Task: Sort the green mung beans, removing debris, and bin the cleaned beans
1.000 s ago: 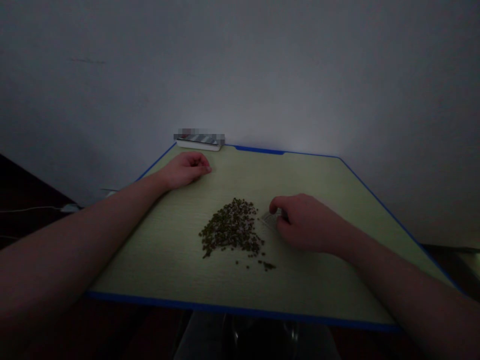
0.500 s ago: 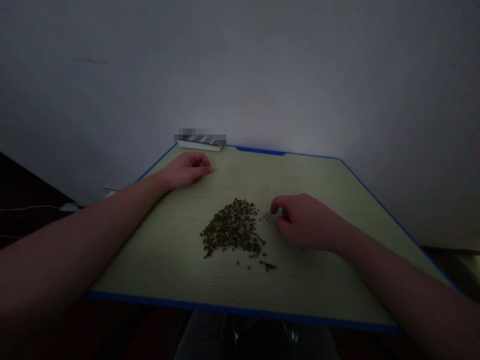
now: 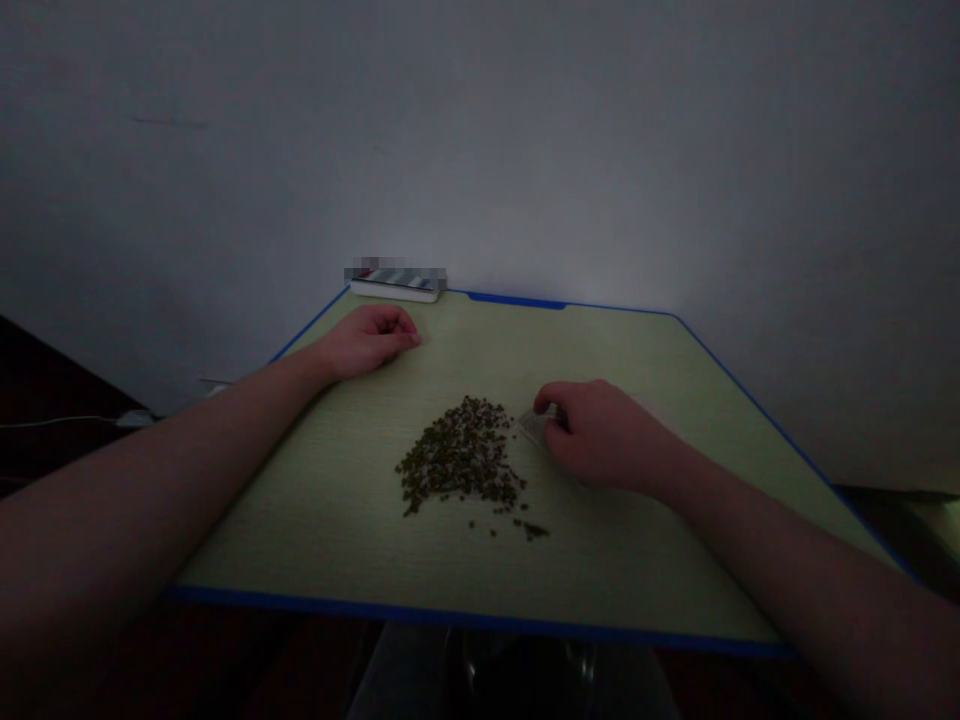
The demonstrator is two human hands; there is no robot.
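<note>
A loose pile of small dark-greenish pellets or seeds (image 3: 461, 455) lies in the middle of the pale table (image 3: 315, 530), with a few strays toward me. Right of the pile is my right hand (image 3: 600, 435), closed on a thin, flat, greyish card-like piece (image 3: 531, 426). One corner of that piece points at the pile's right edge; my fingers cover the rest of it. Farther back on the left, my left hand (image 3: 367, 340) rests on the tabletop, fingers curled in and nothing seen in them.
A white-edged book or box (image 3: 394, 290), partly blurred out, lies at the back left corner. Behind the table rises a plain wall (image 3: 525, 150). A blue rim (image 3: 480, 622) edges the tabletop. At far left runs a white cable (image 3: 60, 422).
My right hand has shifted slightly left and away from me with the thin piece, closer to the pile's upper right edge. My left hand stays at rest; the view has shifted slightly.
</note>
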